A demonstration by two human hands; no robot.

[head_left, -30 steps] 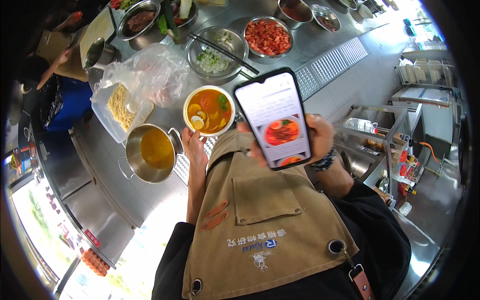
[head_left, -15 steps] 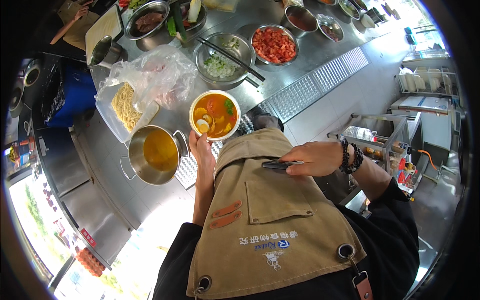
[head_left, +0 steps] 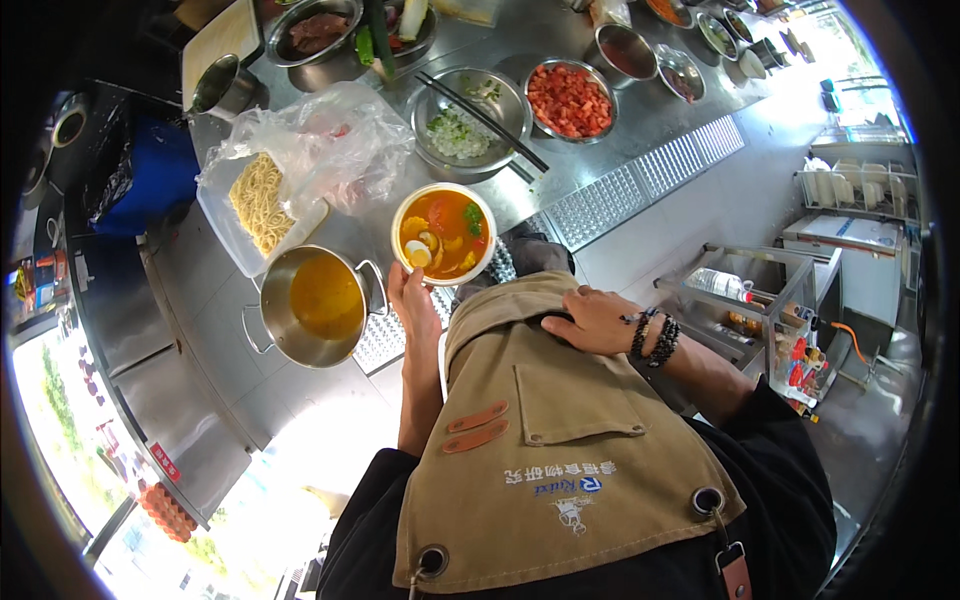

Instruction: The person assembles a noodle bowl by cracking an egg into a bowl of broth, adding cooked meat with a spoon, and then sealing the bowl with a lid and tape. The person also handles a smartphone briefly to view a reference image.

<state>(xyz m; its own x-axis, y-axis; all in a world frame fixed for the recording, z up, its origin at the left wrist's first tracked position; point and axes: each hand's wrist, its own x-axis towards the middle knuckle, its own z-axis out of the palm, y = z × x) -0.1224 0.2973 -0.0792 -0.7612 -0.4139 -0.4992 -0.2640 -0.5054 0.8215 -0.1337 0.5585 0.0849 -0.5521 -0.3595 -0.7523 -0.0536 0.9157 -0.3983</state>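
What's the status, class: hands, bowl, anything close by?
Left hand holds the soup bowl by its near rim. Right hand flat on the apron, empty. Steel pot of broth close beside the bowl.

Steel pot of broth (head_left: 312,303), noodle tray (head_left: 256,208), chopped-tomato bowl (head_left: 568,99)

Steel counter (head_left: 200,310) bears broth pot (head_left: 312,305), noodle tray (head_left: 255,210), bowls.

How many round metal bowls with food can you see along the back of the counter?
7, maybe more hidden: meat bowl, vegetable bowl, chopped-greens bowl, diced-tomato bowl, red-sauce bowl, two small bowls far right.
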